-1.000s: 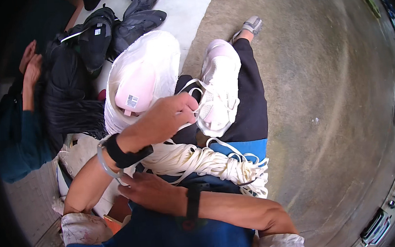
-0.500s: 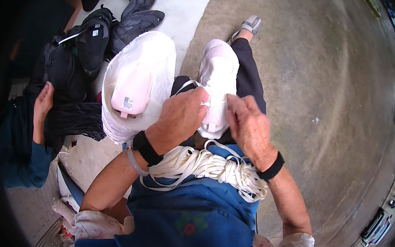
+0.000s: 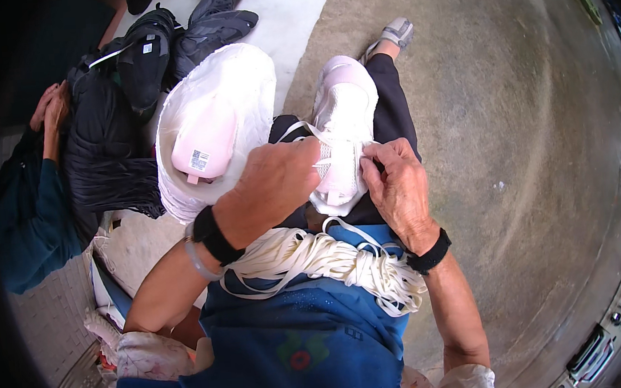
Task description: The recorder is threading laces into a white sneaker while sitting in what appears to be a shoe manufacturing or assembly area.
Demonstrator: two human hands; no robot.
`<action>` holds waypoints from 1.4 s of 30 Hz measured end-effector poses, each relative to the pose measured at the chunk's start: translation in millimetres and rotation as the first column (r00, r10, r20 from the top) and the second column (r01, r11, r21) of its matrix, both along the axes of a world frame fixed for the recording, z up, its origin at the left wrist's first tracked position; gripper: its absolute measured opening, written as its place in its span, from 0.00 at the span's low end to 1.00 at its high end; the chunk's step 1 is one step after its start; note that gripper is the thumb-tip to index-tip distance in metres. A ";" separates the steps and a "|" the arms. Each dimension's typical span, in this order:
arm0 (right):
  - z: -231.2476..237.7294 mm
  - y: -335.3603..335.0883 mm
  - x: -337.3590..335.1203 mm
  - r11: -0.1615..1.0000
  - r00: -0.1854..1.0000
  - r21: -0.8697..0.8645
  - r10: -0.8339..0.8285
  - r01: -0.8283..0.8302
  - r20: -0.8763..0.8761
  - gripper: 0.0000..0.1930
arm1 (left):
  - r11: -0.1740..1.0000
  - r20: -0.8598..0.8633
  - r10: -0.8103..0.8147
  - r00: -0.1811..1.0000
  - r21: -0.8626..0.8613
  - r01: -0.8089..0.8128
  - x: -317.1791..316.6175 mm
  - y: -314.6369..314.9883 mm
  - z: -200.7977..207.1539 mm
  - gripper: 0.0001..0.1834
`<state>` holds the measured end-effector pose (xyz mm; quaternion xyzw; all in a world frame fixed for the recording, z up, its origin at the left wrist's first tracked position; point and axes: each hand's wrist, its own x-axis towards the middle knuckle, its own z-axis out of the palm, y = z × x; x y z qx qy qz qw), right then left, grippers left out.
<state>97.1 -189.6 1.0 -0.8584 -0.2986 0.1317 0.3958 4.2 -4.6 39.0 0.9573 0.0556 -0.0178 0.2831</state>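
Observation:
A white sneaker (image 3: 344, 111) with a pale pink toe rests on my knee, toe pointing away. My left hand (image 3: 276, 178) pinches a white lace at the shoe's left side, its fingers closed on it. My right hand (image 3: 397, 187) grips the shoe's right edge near the eyelets, thumb and fingers pinched on lace or upper. A thick bundle of white laces (image 3: 323, 259) lies across my lap on a blue apron (image 3: 299, 333). Both wrists wear black bands.
A white bag (image 3: 243, 75) holding a pink shoe sole (image 3: 204, 140) sits to the left. Beyond it lie dark shoes (image 3: 210, 27) and black fabric (image 3: 103, 159). Another person's hands and teal sleeve (image 3: 31, 216) are at far left. Bare concrete floor (image 3: 525, 140) spreads to the right.
My right hand rose from my lap to the shoe's right side. My left hand stayed on the lace at the shoe. The other person's hands shifted at the left.

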 end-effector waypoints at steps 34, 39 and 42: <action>9.0 -0.7 5.8 0.988 0.973 0.011 -0.150 0.155 -0.176 0.09 | 0.914 0.122 0.175 0.977 -0.390 -0.115 0.0 -1.0 -18.3 0.07; 10.7 -1.2 -1.1 0.991 0.977 0.123 -0.029 0.056 -0.210 0.06 | 0.927 0.072 0.211 0.975 -0.330 -0.176 2.2 -5.1 -13.5 0.04; 6.7 9.0 -8.3 0.986 0.988 0.168 0.034 -0.009 -0.149 0.06 | 0.951 0.149 0.185 0.972 -0.275 -0.139 -0.6 -5.0 -21.8 0.05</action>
